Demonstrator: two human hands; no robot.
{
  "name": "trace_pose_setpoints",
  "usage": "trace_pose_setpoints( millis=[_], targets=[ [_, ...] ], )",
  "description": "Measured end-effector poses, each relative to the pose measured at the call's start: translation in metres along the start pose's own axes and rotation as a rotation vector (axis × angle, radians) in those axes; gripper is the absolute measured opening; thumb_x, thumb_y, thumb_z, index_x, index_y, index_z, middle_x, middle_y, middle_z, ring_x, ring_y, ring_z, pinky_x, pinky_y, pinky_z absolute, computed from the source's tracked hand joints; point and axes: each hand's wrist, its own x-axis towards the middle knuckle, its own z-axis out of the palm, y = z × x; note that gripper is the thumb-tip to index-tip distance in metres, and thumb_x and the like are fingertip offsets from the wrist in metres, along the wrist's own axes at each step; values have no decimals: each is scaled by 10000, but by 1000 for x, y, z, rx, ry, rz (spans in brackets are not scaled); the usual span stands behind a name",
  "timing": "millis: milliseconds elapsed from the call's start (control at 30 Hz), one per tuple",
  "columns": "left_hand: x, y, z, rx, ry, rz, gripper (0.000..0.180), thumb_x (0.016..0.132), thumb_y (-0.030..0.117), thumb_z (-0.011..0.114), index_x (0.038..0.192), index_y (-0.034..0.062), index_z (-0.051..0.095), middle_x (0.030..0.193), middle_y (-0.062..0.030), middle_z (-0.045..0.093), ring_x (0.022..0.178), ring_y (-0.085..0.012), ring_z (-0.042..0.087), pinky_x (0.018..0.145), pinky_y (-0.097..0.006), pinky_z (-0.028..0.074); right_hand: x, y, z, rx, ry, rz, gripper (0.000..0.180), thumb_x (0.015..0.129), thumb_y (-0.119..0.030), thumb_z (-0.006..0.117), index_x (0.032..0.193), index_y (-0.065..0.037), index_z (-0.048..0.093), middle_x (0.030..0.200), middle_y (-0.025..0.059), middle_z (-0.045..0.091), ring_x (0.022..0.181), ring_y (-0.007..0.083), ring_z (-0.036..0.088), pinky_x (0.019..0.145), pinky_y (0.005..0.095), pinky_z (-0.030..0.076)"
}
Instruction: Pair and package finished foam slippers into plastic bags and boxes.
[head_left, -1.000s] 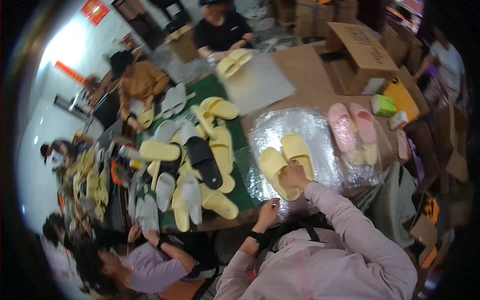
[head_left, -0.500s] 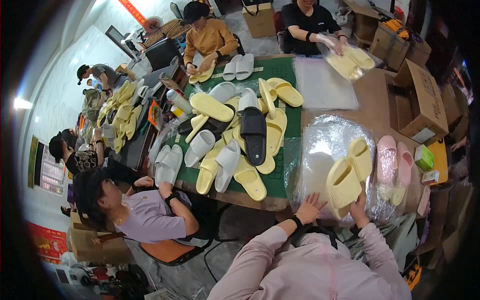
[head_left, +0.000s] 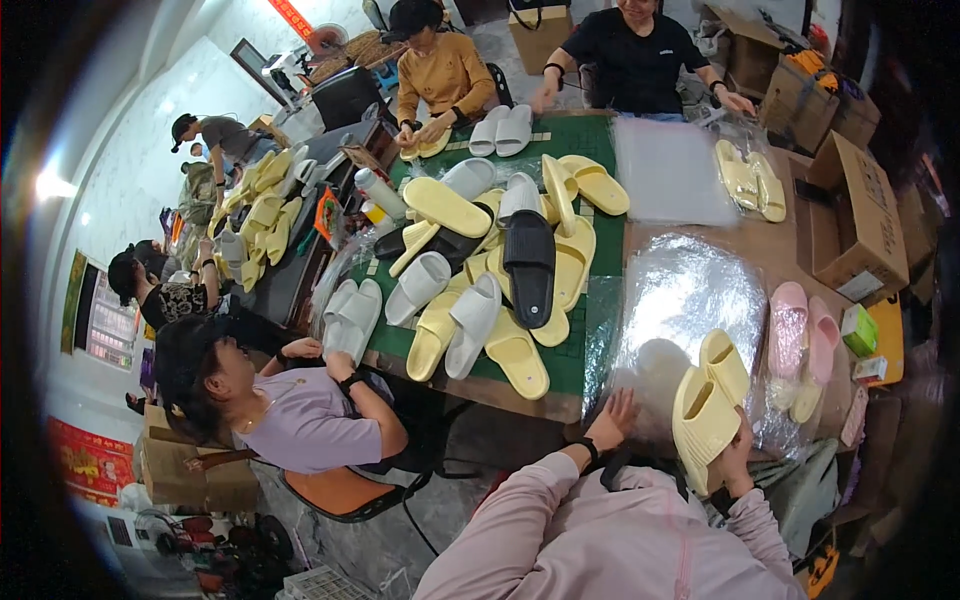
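Now the right hand (head_left: 737, 455) is firmly gripping the yellow slippers (head_left: 700, 425), holding them tilted over the near edge of the clear bags (head_left: 680, 300). Nearby, the left hand (head_left: 613, 420) is lying open, fingers spread, gripping nothing. Pink slippers (head_left: 788, 325) are lying in clear wrapping (head_left: 782, 392); beyond, a carton (head_left: 870, 225) is standing open, its inside mostly hidden.

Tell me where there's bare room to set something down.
Free: the far part of the shiny plastic stack, between the green mat and the pink slippers, and the pale sheets left of the far yellow pair. Crowded: the mat, under heaped slippers, and the shiny stack's near edge, with the left hand and held yellow slippers.
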Motion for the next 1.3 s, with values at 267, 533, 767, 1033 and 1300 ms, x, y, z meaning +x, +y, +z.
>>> trace_pose_setpoints(
  millis=[267, 533, 767, 1033, 1300],
  targets=[
    [-6, -9, -25, -69, 79, 125, 393, 841, 230, 469, 1179, 35, 513, 1309, -205, 401, 1192, -405, 384, 986, -545, 289, 7, 2, 9, 120, 46, 93, 401, 808, -61, 581, 1182, 51, 490, 1111, 80, 565, 999, 144, 522, 874, 282, 408],
    [20, -19, -60, -84, 202, -36, 336, 839, 224, 474, 1130, 60, 510, 1042, -139, 532, 1067, -326, 480, 951, -535, 314, 6, 6, 0, 349, -64, 261, 447, 815, -102, 605, 1216, 43, 472, 1080, 59, 590, 964, 122, 531, 846, 265, 427],
    [22, -31, -47, -269, -27, -9, 229, 808, 146, 503, 1023, 86, 552, 964, -91, 566, 970, -270, 543, 862, -460, 408, 28, -64, 1, 232, -688, 244, 377, 778, -9, 640, 1146, 4, 556, 1269, 91, 477, 1091, 149, 490, 914, 273, 391],
    [49, -37, -42, -427, 275, 88, 212, 767, 163, 544, 952, 67, 585, 916, -123, 597, 865, -269, 582, 725, -362, 477, 30, -55, -23, 249, -910, 541, 308, 812, -56, 626, 1112, 1, 588, 1115, 36, 593, 958, 88, 533, 853, 248, 428],
    [54, -36, -70, -610, -80, -15, 255, 859, 226, 484, 1005, 29, 551, 900, -173, 618, 843, -310, 596, 702, -380, 475, 18, -27, -29, 295, -952, 496, 310, 833, -74, 600, 1134, -6, 581, 1043, 34, 629, 907, 74, 529, 820, 254, 435]
  ],
)
